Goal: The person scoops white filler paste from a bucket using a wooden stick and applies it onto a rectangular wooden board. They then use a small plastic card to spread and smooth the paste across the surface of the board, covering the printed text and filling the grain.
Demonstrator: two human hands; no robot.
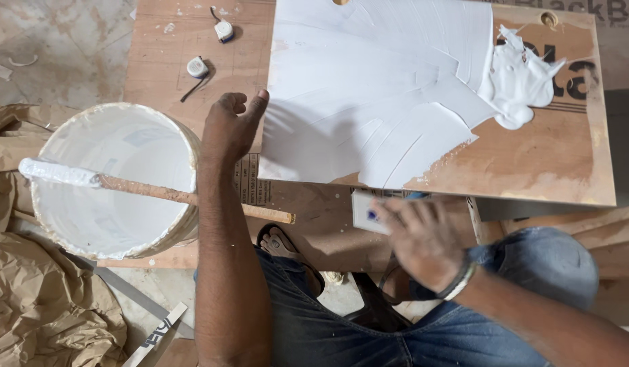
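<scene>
Gripping a white scraper [366,212] in blurred right hand [423,241] fingers at lower centre; left hand [231,127], loosely curled and empty, steadying the board [532,163] edge.

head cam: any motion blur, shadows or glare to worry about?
Head view: the right hand is motion-blurred, and so is the small white flat scraper it holds; the left hand, pressed on the edge of the white-coated plywood board, is sharp and casts a soft shadow on the wet coat. No hard glare; light is even and diffuse.

Left of the board [559,163] the bucket [117,180] and its stick [192,197] crowd the way; bare wood lies beyond.
</scene>
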